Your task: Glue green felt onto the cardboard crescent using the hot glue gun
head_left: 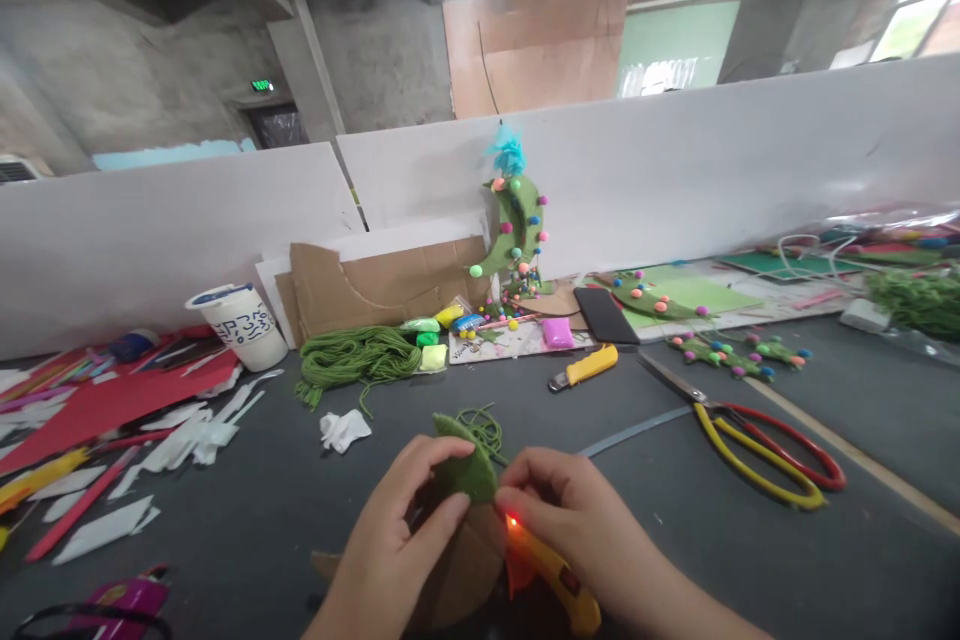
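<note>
My left hand (401, 530) grips a brown cardboard shape (469, 570) whose pointed upper end has a green covering (463, 475). Thumb and fingers press on that green part from both sides. My right hand (559, 505) is closed in a pinch at its right edge, where a strand of green yarn (480, 428) runs to the fingertips. What exactly lies between them is mostly hidden. Just below the right hand is an orange-yellow tool (559, 580) with a glowing red light, resembling a hot glue gun.
Scissors (701, 400), a steel ruler (637, 430) and a yellow box cutter (585, 367) lie to the right. A green yarn skein (360, 355), crumpled tissue (345, 430) and a white cup (244, 325) are left. Behind stands a green crescent with pompoms (536, 220), before a white partition (675, 170).
</note>
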The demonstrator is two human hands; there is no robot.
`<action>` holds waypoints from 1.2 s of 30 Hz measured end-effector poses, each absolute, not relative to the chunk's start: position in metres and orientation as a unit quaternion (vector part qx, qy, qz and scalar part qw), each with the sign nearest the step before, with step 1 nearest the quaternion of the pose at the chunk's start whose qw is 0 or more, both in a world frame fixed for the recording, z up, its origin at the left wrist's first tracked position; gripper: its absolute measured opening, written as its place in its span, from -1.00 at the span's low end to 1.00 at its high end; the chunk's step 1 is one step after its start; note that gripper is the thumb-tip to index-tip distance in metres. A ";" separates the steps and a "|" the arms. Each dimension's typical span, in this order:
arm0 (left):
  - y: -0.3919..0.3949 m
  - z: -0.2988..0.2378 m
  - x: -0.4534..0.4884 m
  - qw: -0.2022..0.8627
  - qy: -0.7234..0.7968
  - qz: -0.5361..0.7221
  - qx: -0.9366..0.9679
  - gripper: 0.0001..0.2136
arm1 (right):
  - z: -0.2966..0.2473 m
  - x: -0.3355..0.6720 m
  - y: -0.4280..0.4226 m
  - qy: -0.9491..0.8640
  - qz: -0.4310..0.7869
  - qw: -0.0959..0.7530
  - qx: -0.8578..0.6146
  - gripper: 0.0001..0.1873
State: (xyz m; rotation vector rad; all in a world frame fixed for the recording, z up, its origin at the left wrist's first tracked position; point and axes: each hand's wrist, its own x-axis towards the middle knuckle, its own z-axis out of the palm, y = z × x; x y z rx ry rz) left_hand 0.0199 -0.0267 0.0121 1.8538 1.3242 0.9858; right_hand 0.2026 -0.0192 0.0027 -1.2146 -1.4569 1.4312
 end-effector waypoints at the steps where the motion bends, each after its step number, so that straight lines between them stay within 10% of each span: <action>1: -0.027 0.013 0.020 0.332 0.506 0.379 0.700 -0.73 | 0.003 0.203 -0.018 -0.570 0.564 0.375 -0.465 -0.87; 36: -0.019 0.018 0.012 0.354 0.529 0.324 0.699 -0.83 | -0.006 0.211 -0.007 -0.651 0.500 0.362 -0.441 -0.91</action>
